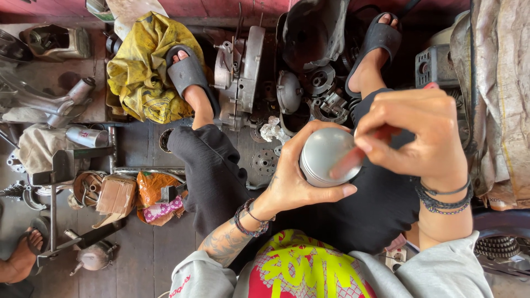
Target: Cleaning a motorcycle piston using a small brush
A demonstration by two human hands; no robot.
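So the grey metal cylinder (326, 155) sits over my lap, flat end up, and my left hand (298, 182) is wrapped around its side, clamped firm. My right hand (411, 132) is pinched shut on a thin red tool (353, 157), its tip touching the flat face. Looks like I'm mid-way working that top surface; I'd guess the next bit needs a steady grip and light pressure so the tip doesn't skid. Below my knees on the floor: engine casings (243, 69), a yellow rag (143, 72), 2 black sandals (190, 74).
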